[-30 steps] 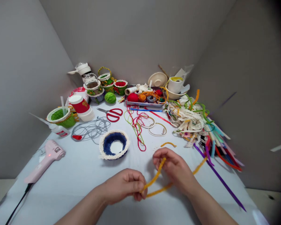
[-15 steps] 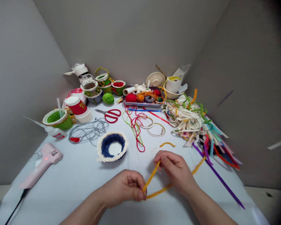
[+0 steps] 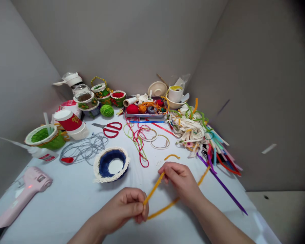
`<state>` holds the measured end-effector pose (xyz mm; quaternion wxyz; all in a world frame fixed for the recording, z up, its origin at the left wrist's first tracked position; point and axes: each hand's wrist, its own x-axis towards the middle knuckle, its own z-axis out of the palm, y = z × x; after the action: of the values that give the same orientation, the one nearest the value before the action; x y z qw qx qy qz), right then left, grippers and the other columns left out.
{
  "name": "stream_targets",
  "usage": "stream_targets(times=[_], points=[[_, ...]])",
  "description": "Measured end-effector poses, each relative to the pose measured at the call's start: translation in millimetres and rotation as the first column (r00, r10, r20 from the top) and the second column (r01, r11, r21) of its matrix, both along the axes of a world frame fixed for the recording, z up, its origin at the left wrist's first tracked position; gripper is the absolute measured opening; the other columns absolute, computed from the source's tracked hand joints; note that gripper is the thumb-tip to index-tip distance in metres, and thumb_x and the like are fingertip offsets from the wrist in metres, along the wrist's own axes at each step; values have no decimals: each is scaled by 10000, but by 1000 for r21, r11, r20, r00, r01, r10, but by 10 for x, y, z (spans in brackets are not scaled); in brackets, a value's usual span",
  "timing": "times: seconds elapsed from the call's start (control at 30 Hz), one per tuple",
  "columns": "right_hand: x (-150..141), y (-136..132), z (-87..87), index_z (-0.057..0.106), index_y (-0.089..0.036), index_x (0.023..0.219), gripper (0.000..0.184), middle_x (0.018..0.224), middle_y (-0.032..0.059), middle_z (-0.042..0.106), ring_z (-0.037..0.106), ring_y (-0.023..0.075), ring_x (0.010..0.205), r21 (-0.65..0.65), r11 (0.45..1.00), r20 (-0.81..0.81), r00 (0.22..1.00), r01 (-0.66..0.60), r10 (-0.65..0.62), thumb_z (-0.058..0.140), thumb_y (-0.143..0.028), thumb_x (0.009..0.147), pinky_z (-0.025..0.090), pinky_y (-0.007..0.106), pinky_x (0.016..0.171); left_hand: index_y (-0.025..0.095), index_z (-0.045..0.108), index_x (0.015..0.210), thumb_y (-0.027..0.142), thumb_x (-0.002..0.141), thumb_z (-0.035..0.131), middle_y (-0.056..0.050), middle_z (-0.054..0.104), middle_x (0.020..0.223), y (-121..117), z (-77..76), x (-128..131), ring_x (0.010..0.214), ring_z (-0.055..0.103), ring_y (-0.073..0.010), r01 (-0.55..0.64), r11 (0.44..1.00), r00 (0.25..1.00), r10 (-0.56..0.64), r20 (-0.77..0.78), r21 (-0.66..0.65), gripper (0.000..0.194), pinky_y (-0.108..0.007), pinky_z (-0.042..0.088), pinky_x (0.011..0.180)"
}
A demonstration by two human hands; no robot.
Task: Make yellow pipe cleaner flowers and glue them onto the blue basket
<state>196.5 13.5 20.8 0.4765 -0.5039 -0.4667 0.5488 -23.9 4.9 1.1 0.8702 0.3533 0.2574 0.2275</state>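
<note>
A yellow-orange pipe cleaner (image 3: pixel 154 190) stretches between my two hands. My left hand (image 3: pixel 132 205) pinches it at a bend between thumb and fingers, low over the table. My right hand (image 3: pixel 179 181) grips its end, a little higher and to the right. From the left fingers the longer part runs back under my right wrist and out toward the purple strips. Beyond my left hand sits a bowl-like dark blue basket (image 3: pixel 112 164) with a white lace rim. A short yellow piece (image 3: pixel 172 156) lies behind my right hand.
On the left are a pink glue gun (image 3: pixel 32 189), a glue bottle (image 3: pixel 44 154) and grey cord (image 3: pixel 87 147). Red-handled scissors (image 3: pixel 110 128) lie farther back. A metal tray (image 3: pixel 144 116) holds yarn balls. Lace and pipe cleaners form a heap (image 3: pixel 190 130) on the right.
The view has turned slightly right, so everything on the table appears shifted left. Both hands keep their hold on the pipe cleaner, with little other movement.
</note>
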Motion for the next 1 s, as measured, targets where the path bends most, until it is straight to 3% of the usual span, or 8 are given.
stream_targets(times=[0.27,0.37,0.5,0.6,0.67,0.77,0.87,1.0], points=[[-31,-4,-29,727,-160,769,319,626,14,621,496,105,548,-32,997,-24,997,69,-70,602,-439,858,392,236,552,125,587,673,370,760,721,-20,549,621,19,66,31,559,463,-99,-50,998,999,50,3,48,293,-235,327,565],[30,33,14,737,-169,767,287,644,21,641,528,122,588,19,998,89,994,64,-65,615,-417,848,423,244,584,144,572,679,410,818,647,-12,527,628,11,55,59,584,455,-108,-95,968,980,132,-148,234,309,-235,343,581],[186,74,50,736,-193,856,220,756,38,697,591,153,659,91,992,189,977,85,-101,638,-388,824,477,265,633,169,575,731,311,895,535,-46,569,749,-46,15,114,710,523,-148,-62,673,839,435,-327,737,221,-250,397,665],[367,140,64,711,-197,942,248,850,62,710,627,179,727,197,967,294,931,161,-214,581,-394,867,504,311,705,186,557,789,229,912,481,-52,579,787,-97,-23,142,738,541,-159,55,481,774,534,-342,875,151,-254,416,671],[522,236,91,694,-201,970,220,933,73,696,628,195,783,361,914,461,816,187,-349,579,-362,874,498,338,751,191,545,804,208,920,456,-50,579,789,-118,-41,151,742,542,-161,125,426,761,539,-362,896,147,-258,424,672],[771,466,149,672,-206,1050,217,963,88,657,598,230,860,585,811,704,493,7,-511,529,-249,892,471,374,787,194,537,820,202,933,423,-48,578,790,-127,-47,158,745,540,-164,195,385,751,534,-390,902,161,-267,431,676],[970,736,163,683,-193,1065,277,993,120,616,557,265,911,621,778,780,179,-100,-599,491,-157,869,463,392,779,196,538,834,199,936,412,-48,580,796,-124,-41,163,753,545,-169,231,360,747,530,-402,904,162,-279,439,686],[1115,992,87,727,-205,899,205,939,111,611,524,276,888,655,750,754,150,-96,-639,555,-141,808,448,401,760,198,529,816,205,929,428,-50,586,802,-117,-35,168,755,557,-172,241,366,725,548,-417,899,152,-282,453,685]])
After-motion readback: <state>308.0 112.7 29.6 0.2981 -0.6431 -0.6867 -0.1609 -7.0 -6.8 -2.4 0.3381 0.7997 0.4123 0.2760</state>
